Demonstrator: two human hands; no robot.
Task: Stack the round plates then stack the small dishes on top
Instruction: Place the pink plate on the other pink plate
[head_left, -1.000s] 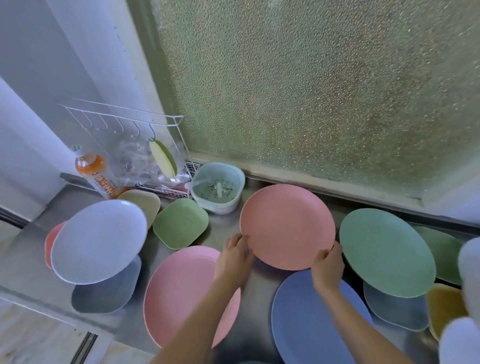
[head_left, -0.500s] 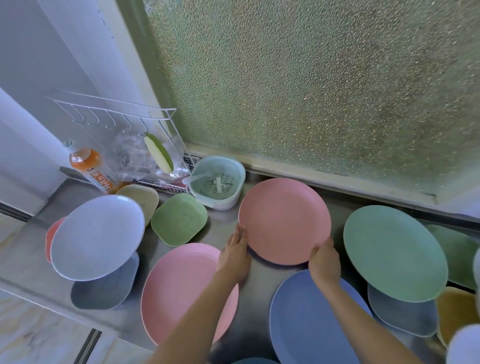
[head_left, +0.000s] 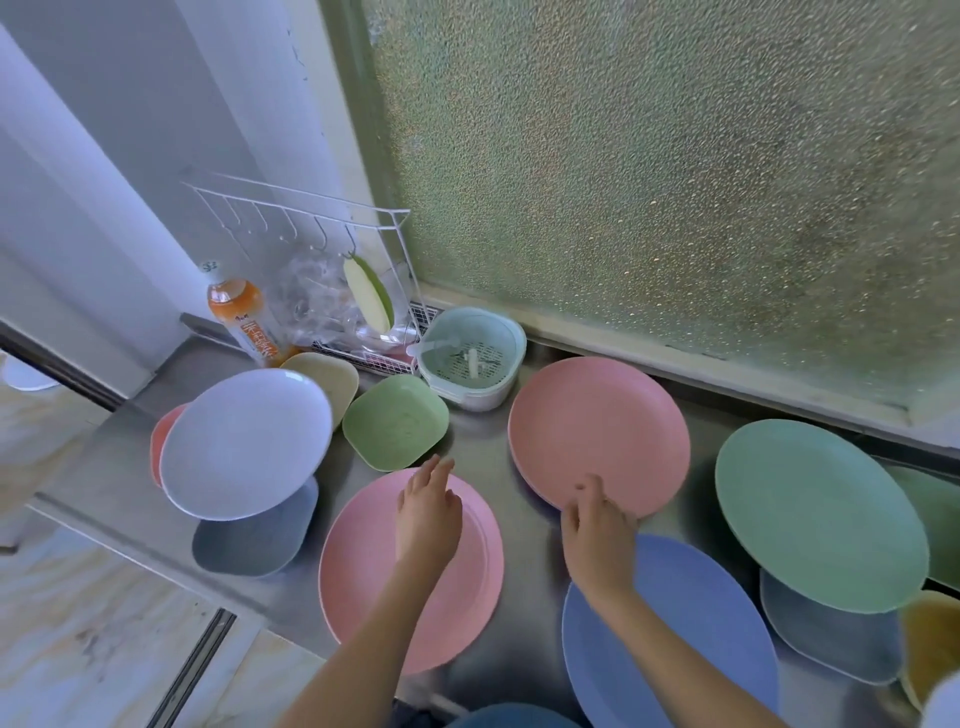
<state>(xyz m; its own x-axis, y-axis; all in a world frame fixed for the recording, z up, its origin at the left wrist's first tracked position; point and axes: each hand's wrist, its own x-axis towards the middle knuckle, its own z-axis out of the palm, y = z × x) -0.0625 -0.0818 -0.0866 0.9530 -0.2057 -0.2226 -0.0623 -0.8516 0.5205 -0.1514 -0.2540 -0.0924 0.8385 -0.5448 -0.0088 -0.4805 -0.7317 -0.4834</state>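
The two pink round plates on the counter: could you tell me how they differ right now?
The far pink plate is a deeper salmon; the near pink plate is paler. The right hand touches the far one's near rim, while the left hand hovers open over the near one. The far plate sits nearer the window. Both are round and similar in size.

The left hand (head_left: 427, 512) is off the rim of the salmon-pink plate (head_left: 597, 436) now and hovers open, fingers spread, over the lighter pink plate (head_left: 363, 577) nearer the counter's edge. The right hand (head_left: 597, 540) alone keeps hold of the salmon-pink plate at its near rim, and that plate now lies lower and flatter toward the counter.
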